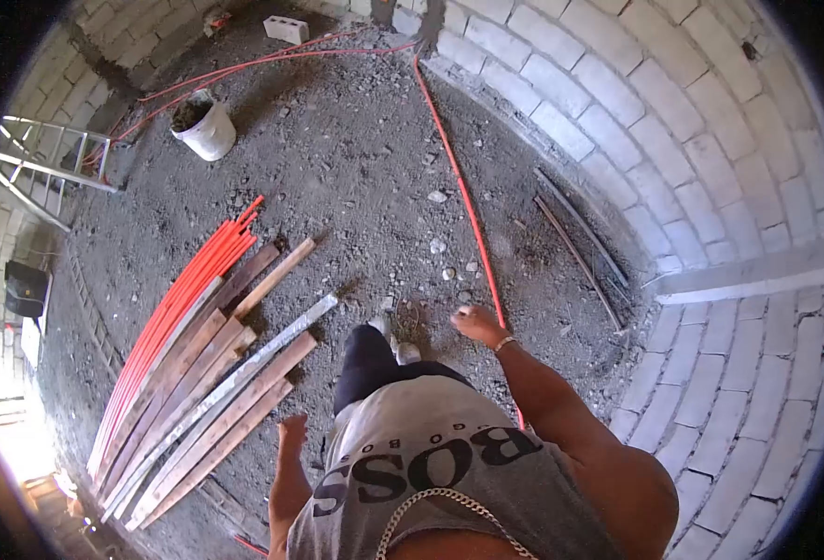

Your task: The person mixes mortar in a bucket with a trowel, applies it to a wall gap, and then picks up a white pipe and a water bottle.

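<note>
"Where do our hands stand?"

"Our left hand (292, 431) hangs low, just right of the wooden boards (263, 378) in our view. It is too foreshortened for us to tell if it is open or closed."

"And our right?"

"Our right hand (477, 324) is out in front of us, fingers loosely curled closed. The long orange pipe (463, 191) on the ground passes behind our wrist; we cannot tell if they touch."

"What about the orange pipe bundle (179, 294)?"

"It lies along the far side of the boards, away from us to the left, well apart from our right hand."

"Anything farther out?"

"We see a white bucket (211, 135) with dark material in it, a ladder (53, 168) left of that, and a pale block (286, 29) near the wall. Our shoes (407, 353) are on the gravelly ground (356, 177), between the boards and the long pipe."
</note>
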The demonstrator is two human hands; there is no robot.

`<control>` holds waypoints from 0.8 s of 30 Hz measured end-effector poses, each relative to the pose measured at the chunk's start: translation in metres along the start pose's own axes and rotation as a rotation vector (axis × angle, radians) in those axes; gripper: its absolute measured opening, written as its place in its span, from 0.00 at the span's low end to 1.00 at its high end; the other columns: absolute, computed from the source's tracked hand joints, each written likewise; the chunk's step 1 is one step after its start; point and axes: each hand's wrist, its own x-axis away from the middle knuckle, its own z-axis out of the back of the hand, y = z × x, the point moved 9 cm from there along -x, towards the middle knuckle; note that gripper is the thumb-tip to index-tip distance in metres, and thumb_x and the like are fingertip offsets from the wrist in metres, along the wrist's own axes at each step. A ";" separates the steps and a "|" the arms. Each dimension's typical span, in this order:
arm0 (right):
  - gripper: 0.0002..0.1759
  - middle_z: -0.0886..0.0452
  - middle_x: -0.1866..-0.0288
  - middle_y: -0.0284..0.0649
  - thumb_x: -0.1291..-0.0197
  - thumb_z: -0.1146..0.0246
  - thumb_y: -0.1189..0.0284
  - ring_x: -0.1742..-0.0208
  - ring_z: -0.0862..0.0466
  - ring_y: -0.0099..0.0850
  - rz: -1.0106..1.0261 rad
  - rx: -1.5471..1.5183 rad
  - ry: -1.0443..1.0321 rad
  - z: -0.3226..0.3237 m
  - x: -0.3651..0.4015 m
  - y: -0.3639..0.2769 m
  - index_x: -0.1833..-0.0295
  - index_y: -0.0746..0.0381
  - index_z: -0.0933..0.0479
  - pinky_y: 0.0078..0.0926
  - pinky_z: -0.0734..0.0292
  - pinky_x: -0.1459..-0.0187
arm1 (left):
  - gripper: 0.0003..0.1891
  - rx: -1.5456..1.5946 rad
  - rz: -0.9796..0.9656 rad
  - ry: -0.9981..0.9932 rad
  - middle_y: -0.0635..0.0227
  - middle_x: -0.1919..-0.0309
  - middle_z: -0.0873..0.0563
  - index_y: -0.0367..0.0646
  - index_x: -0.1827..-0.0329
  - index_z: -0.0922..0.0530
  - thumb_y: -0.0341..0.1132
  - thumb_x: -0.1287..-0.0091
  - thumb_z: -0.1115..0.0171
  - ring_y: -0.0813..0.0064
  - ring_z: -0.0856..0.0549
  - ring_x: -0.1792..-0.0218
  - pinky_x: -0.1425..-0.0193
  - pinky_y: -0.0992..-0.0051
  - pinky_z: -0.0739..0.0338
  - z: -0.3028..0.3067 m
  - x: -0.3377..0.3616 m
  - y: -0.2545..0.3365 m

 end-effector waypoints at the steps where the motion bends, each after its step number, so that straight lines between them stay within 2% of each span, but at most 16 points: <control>1: 0.12 0.26 0.79 0.46 0.48 0.43 0.65 0.74 0.23 0.47 -0.099 -0.124 -0.018 0.011 -0.023 0.000 0.78 0.62 0.30 0.44 0.30 0.74 | 0.16 0.377 0.312 0.097 0.68 0.72 0.21 0.45 0.58 0.22 0.44 0.44 0.36 0.71 0.20 0.72 0.75 0.71 0.27 0.021 -0.003 0.010; 2: 0.12 0.24 0.78 0.46 0.47 0.42 0.65 0.73 0.22 0.47 -0.199 -0.247 -0.043 0.026 -0.049 -0.005 0.77 0.61 0.28 0.43 0.29 0.72 | 0.15 0.753 0.635 0.193 0.68 0.72 0.22 0.45 0.58 0.22 0.44 0.43 0.36 0.72 0.21 0.73 0.78 0.72 0.28 0.059 0.012 0.062; 3: 0.12 0.22 0.76 0.45 0.46 0.42 0.64 0.71 0.21 0.45 -0.260 -0.318 -0.056 0.026 -0.073 0.000 0.74 0.61 0.26 0.42 0.28 0.71 | 0.16 0.959 0.634 0.162 0.68 0.73 0.22 0.43 0.59 0.21 0.43 0.45 0.35 0.72 0.21 0.75 0.79 0.71 0.29 0.051 -0.013 0.042; 5: 0.12 0.21 0.73 0.45 0.45 0.41 0.64 0.70 0.20 0.44 -0.335 -0.396 -0.117 0.033 -0.120 0.002 0.72 0.61 0.24 0.40 0.27 0.70 | 0.10 0.873 0.483 0.219 0.73 0.82 0.26 0.43 0.71 0.22 0.42 0.43 0.38 0.75 0.28 0.84 0.81 0.73 0.33 0.093 -0.058 0.088; 8: 0.13 0.19 0.71 0.45 0.44 0.42 0.63 0.69 0.19 0.43 -0.280 -0.522 -0.248 0.067 -0.221 -0.004 0.67 0.62 0.22 0.37 0.26 0.67 | 0.08 1.014 0.601 0.231 0.77 0.84 0.28 0.46 0.76 0.25 0.37 0.41 0.42 0.79 0.31 0.86 0.83 0.74 0.36 0.121 -0.143 0.105; 10: 0.14 0.19 0.71 0.46 0.44 0.42 0.62 0.69 0.19 0.41 -0.312 -0.516 -0.180 0.077 -0.286 0.021 0.67 0.64 0.22 0.35 0.26 0.66 | 0.07 0.612 0.101 0.280 0.73 0.85 0.26 0.45 0.75 0.24 0.36 0.42 0.41 0.73 0.28 0.86 0.84 0.70 0.35 0.152 -0.235 0.110; 12: 0.14 0.19 0.71 0.47 0.44 0.42 0.63 0.68 0.18 0.39 -0.443 -0.518 -0.263 0.041 -0.333 0.084 0.68 0.64 0.23 0.33 0.26 0.67 | 0.05 0.370 -0.156 0.566 0.66 0.84 0.23 0.44 0.75 0.23 0.35 0.46 0.39 0.64 0.22 0.83 0.82 0.64 0.33 0.195 -0.304 0.118; 14: 0.15 0.20 0.74 0.46 0.45 0.43 0.63 0.71 0.19 0.36 -0.579 -0.462 -0.343 0.028 -0.359 0.133 0.69 0.65 0.24 0.33 0.27 0.69 | 0.05 -0.617 -0.001 -0.004 0.61 0.75 0.19 0.45 0.72 0.22 0.33 0.49 0.41 0.60 0.18 0.72 0.74 0.61 0.28 0.238 -0.355 0.175; 15: 0.15 0.21 0.77 0.45 0.45 0.43 0.63 0.73 0.19 0.34 -0.630 -0.391 -0.404 0.038 -0.378 0.146 0.69 0.66 0.24 0.32 0.27 0.70 | 0.05 -0.397 -0.096 0.210 0.60 0.67 0.17 0.45 0.70 0.21 0.30 0.49 0.44 0.62 0.17 0.64 0.68 0.65 0.25 0.298 -0.360 0.205; 16: 0.16 0.23 0.80 0.43 0.45 0.43 0.63 0.77 0.21 0.31 -0.639 -0.496 -0.408 0.034 -0.385 0.168 0.72 0.68 0.26 0.32 0.27 0.73 | 0.08 -0.494 -0.202 0.359 0.61 0.61 0.16 0.45 0.67 0.20 0.28 0.49 0.44 0.64 0.17 0.62 0.66 0.67 0.24 0.363 -0.358 0.253; 18: 0.14 0.24 0.81 0.41 0.46 0.41 0.64 0.76 0.20 0.28 -0.865 -0.527 -0.459 0.037 -0.392 0.202 0.73 0.65 0.27 0.30 0.26 0.73 | 0.12 0.193 -0.273 0.633 0.61 0.61 0.16 0.43 0.63 0.18 0.27 0.51 0.44 0.67 0.17 0.65 0.67 0.69 0.25 0.438 -0.382 0.235; 20: 0.13 0.23 0.80 0.40 0.47 0.41 0.65 0.76 0.20 0.29 -0.954 -0.510 -0.497 0.041 -0.393 0.243 0.73 0.64 0.27 0.30 0.25 0.73 | 0.12 0.627 -0.088 0.695 0.67 0.65 0.16 0.42 0.58 0.19 0.30 0.45 0.42 0.74 0.19 0.69 0.69 0.74 0.27 0.497 -0.405 0.210; 21: 0.11 0.22 0.78 0.41 0.48 0.40 0.65 0.75 0.19 0.31 -0.742 -0.453 -0.543 0.029 -0.397 0.263 0.71 0.63 0.26 0.31 0.25 0.72 | 0.11 1.073 0.213 0.624 0.72 0.69 0.18 0.42 0.57 0.19 0.37 0.39 0.40 0.83 0.23 0.71 0.70 0.80 0.30 0.536 -0.385 0.240; 22: 0.10 0.20 0.77 0.41 0.49 0.39 0.66 0.75 0.19 0.33 -0.526 -0.393 -0.591 0.025 -0.418 0.272 0.70 0.62 0.25 0.32 0.25 0.72 | 0.17 0.965 0.191 0.658 0.77 0.74 0.22 0.40 0.58 0.19 0.45 0.38 0.39 0.85 0.28 0.73 0.71 0.82 0.34 0.569 -0.387 0.243; 23: 0.10 0.20 0.77 0.41 0.49 0.39 0.66 0.75 0.19 0.33 -0.497 -0.374 -0.607 0.031 -0.441 0.282 0.70 0.62 0.25 0.32 0.25 0.72 | 0.17 1.033 0.176 0.751 0.77 0.76 0.24 0.39 0.60 0.19 0.46 0.38 0.40 0.85 0.29 0.74 0.72 0.81 0.35 0.588 -0.392 0.238; 24: 0.12 0.23 0.78 0.38 0.46 0.41 0.64 0.77 0.22 0.29 -0.075 -0.109 -0.590 0.043 -0.475 0.265 0.72 0.62 0.26 0.29 0.27 0.74 | 0.17 1.101 0.165 0.846 0.77 0.78 0.25 0.38 0.62 0.20 0.46 0.38 0.41 0.85 0.30 0.76 0.74 0.80 0.36 0.601 -0.393 0.231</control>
